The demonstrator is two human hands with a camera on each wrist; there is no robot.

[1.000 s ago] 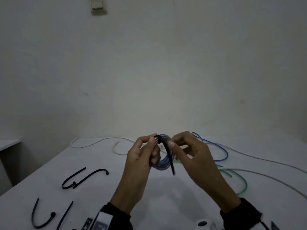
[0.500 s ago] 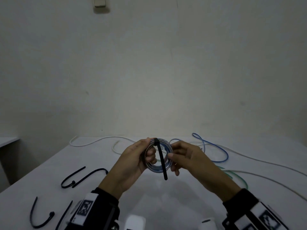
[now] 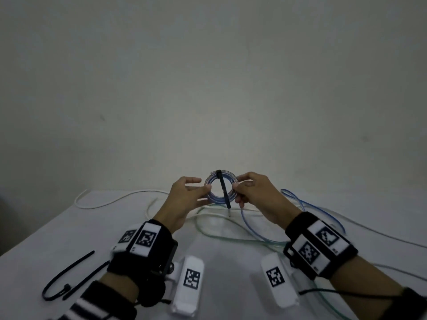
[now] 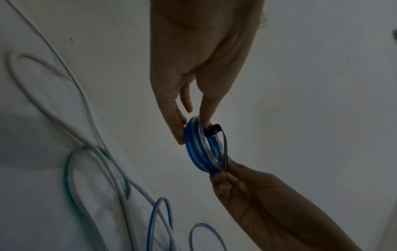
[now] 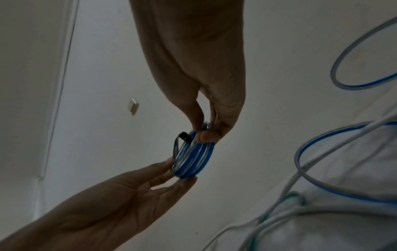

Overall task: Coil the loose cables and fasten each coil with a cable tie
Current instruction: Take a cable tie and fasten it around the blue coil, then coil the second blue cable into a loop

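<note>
Coil of blue-and-clear cable [image 3: 216,199], upright above the white table [image 3: 69,232], sits between both hands: left hand [image 3: 184,199] pinches its left edge with nearly straight fingers, right hand [image 3: 258,195] pinches its right edge, fingers curled. Black plastic cable tie [image 3: 223,190] rings its top, tail hanging.

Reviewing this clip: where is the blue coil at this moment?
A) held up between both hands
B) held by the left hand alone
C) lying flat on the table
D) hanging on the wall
A: the left hand and right hand each pinch one side of the blue coil above the table.
</note>
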